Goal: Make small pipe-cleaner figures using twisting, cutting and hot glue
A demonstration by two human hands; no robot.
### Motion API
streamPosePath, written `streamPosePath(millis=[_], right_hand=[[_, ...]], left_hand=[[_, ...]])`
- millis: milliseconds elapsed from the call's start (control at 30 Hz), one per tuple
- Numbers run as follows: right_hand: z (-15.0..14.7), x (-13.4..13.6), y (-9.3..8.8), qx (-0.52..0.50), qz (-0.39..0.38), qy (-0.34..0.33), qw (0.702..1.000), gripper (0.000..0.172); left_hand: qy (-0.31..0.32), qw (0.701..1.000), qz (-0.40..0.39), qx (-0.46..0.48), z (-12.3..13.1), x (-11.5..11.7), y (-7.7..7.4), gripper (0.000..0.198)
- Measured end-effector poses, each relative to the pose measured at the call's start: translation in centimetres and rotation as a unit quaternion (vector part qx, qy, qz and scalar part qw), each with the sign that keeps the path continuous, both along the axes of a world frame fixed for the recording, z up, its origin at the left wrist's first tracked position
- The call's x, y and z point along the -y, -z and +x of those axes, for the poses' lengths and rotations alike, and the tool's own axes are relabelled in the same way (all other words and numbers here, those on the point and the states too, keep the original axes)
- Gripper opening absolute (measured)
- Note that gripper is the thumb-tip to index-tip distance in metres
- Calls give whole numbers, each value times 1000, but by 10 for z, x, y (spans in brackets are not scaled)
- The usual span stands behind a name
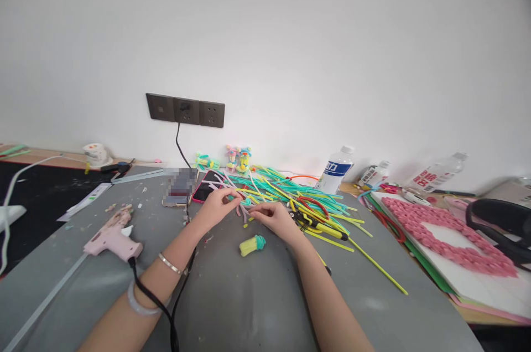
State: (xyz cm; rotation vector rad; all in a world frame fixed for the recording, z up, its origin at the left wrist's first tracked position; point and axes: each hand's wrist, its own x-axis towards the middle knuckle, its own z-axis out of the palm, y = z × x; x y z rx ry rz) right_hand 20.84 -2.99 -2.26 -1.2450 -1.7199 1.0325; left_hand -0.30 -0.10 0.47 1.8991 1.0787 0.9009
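My left hand [219, 207] and my right hand [272, 220] are close together over the middle of the grey table mat, fingers closed in a pinch. Short pale purple pipe cleaner pieces [243, 212] show between the fingertips, and my right fingertips seem to grip one. What my left fingers pinch is too small to make out. Just below the hands lies a small yellow bundle with a teal top [252, 245], touched by neither hand. A heap of teal and yellow pipe cleaners [286, 191] spreads behind and right of my hands, with yellow-handled pliers [319, 224] on it.
A pink glue gun [114, 238] lies at left, its black cable passing my left forearm. Phones [203, 189] and small pipe cleaner figures [238, 158] are at the back. A bottle [335, 170] stands behind the heap. A board with a pink fluffy ring [448, 236] is at right.
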Motion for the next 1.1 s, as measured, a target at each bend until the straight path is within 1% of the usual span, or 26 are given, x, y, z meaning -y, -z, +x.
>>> streamPosePath(millis=[100, 167, 233, 267, 333, 433, 467, 500, 567, 700, 867, 933, 967, 1100], right_hand=[[1, 0, 0, 34, 39, 5, 999, 23], [1, 0, 0, 57, 60, -2, 997, 14], [0, 0, 1, 78, 72, -10, 994, 5], [0, 0, 2, 87, 75, -12, 993, 3], [-1, -1, 5, 102, 80, -8, 991, 3], [0, -3, 9, 112, 82, 1, 990, 6], [0, -3, 10, 111, 81, 2, 991, 8], [0, -3, 10, 107, 80, 3, 991, 10], [-1, -2, 9, 93, 77, 3, 993, 13], [-5, 1, 1, 27, 65, -3, 997, 20], [-9, 2, -5, -82, 15, -13, 996, 37], [-11, 2, -4, -119, -6, -14, 993, 41], [-12, 2, -4, -135, -14, -15, 991, 42], [-16, 3, -4, -185, -47, -23, 981, 44]], left_hand=[[-11, 1000, 12, -2, 0, -1, 1, 24], [-23, 1000, 14, -11, 0, -1, 2, 20], [-17, 1000, 9, -22, -1, -2, 2, 18], [-8, 1000, 7, -28, -1, -1, 2, 18], [16, 999, 3, -38, -1, 1, 1, 18], [81, 995, 13, -63, 0, 9, -1, 15], [111, 990, 25, -82, 1, 11, -1, 15], [125, 986, 32, -105, 2, 14, -1, 16], [134, 979, 47, -146, 2, 16, -1, 17], [111, 974, 69, -183, 1, 15, 4, 18], [46, 969, 124, -210, -1, 10, 5, 20], [35, 971, 135, -194, 0, 10, 3, 18], [41, 974, 136, -175, 1, 10, 2, 15], [88, 985, 131, -71, 4, 11, -2, 10]])
